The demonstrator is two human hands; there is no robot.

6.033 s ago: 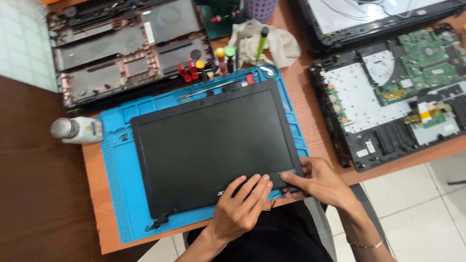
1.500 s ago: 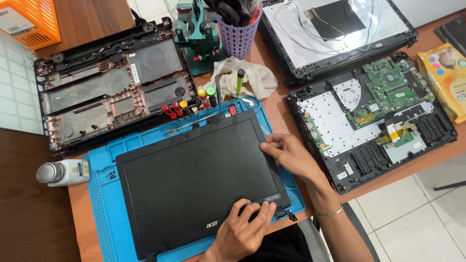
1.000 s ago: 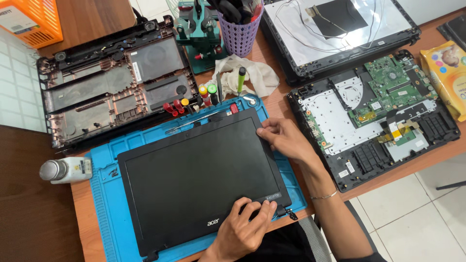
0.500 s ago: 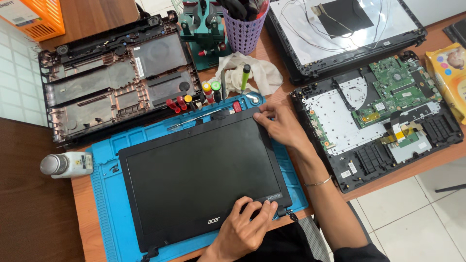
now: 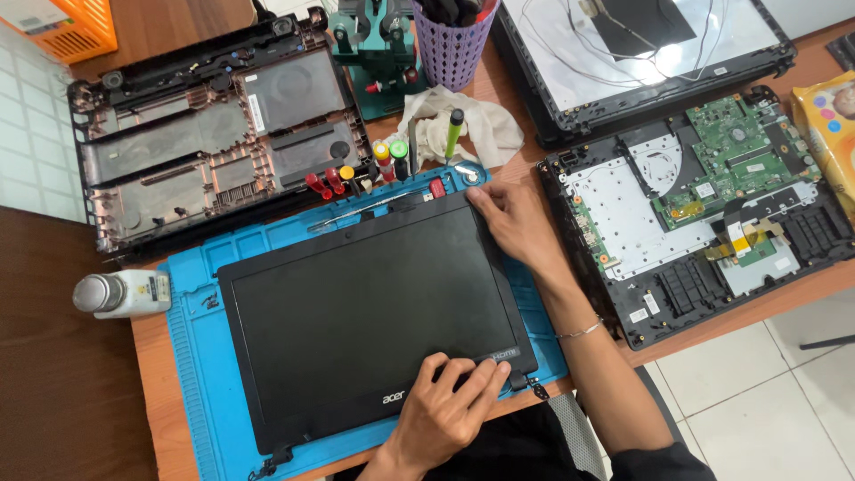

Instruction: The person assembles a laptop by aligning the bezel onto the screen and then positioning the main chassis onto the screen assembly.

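A small white bottle (image 5: 120, 293) is lying at the far left of the counter (image 5: 151, 392), beside the blue mat (image 5: 200, 374). The laptop screen panel (image 5: 374, 312) is lying flat on that mat, long axis running left to right and tilting slightly up toward the right, hinge edge facing me. My left hand (image 5: 445, 410) is pressing spread fingers on its near bezel, gripping nothing. My right hand (image 5: 517, 223) is resting loosely curled fingertips on the far right corner.
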